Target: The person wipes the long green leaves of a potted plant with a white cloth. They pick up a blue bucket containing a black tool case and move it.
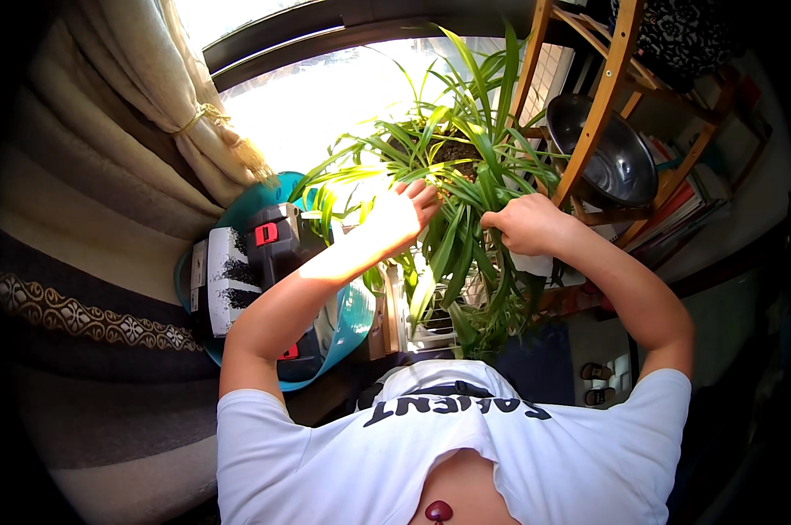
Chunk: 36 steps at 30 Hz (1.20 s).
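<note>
Bright window [325, 96] behind; left hand [400, 214] spread flat among plant [457, 166] leaves. Right hand [527, 223] fisted on leaves; pot hidden.

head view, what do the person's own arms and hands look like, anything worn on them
Both forearms are bare from the short white t-shirt sleeves down. The left hand and right hand show no gloves, and no watch or bracelet is visible on either wrist. Rings cannot be made out.

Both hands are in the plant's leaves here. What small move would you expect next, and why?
Probably the right hand draws its gathered leaves aside. It is closed in a fist around long green leaves of the plant, while the left hand lies open and flat against the foliage beside it, as if parting it. What lies under the leaves is hidden.
</note>
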Each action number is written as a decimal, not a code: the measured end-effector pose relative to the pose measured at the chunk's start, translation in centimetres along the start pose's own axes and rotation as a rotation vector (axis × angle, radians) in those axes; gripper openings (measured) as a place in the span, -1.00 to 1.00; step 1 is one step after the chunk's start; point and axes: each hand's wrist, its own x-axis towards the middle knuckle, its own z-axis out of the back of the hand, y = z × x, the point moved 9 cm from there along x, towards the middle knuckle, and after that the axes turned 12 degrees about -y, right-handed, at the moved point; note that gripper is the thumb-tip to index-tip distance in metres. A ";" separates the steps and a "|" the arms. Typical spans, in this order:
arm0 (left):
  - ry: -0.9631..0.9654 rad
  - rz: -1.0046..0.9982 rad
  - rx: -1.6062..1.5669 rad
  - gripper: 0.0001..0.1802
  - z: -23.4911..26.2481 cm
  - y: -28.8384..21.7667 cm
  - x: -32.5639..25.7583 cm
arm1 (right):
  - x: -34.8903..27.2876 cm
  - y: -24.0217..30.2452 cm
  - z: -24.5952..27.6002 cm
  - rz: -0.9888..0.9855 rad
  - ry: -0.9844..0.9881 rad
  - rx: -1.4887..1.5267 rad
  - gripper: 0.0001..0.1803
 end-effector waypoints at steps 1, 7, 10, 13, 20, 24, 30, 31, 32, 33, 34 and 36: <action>0.018 0.018 -0.007 -0.54 -0.7 0.2 0.3 | 0.0 0.0 0.1 0.002 -0.025 0.016 -0.57; 0.060 -0.018 0.021 -0.50 -2.5 -0.1 1.1 | -0.3 -0.2 -0.1 -0.012 -0.086 0.073 -0.55; 0.094 -0.021 -0.010 -0.53 -2.5 0.3 0.9 | -0.4 -0.2 -0.2 -0.015 -0.093 0.088 -0.55; 0.031 -0.115 -0.080 -0.60 -1.6 0.6 0.4 | -0.4 -0.2 -0.2 -0.013 -0.094 0.088 -0.54; 0.616 -0.281 0.041 -0.88 -5.9 1.7 -3.8 | -0.3 -0.2 -0.6 -0.002 -0.091 0.082 -0.53; 0.578 0.116 0.188 -0.79 -4.7 3.5 -3.1 | -0.3 -0.3 -0.7 0.002 -0.089 0.094 -0.54; 0.286 0.084 -0.081 -0.28 -3.3 0.6 0.0 | -0.2 -0.2 -0.7 -0.002 -0.077 0.091 -0.56; 0.245 0.039 -0.099 -0.26 -3.4 0.3 0.2 | -0.1 -0.2 -0.7 -0.002 -0.075 0.088 -0.56; 0.235 0.030 -0.122 -0.26 -3.5 0.4 0.2 | -0.1 -0.1 -0.7 -0.003 -0.074 0.085 -0.56; 0.226 0.018 -0.147 -0.27 -3.4 0.4 0.4 | -0.2 -0.1 -0.8 -0.010 -0.060 0.079 -0.57; 0.217 0.006 -0.172 -0.27 -3.3 0.3 0.5 | -0.2 0.0 -0.7 -0.016 -0.045 0.074 -0.57; 0.068 -0.076 -0.206 -0.40 -1.7 -0.2 0.5 | -0.3 0.0 -0.7 -0.026 -0.030 0.071 -0.57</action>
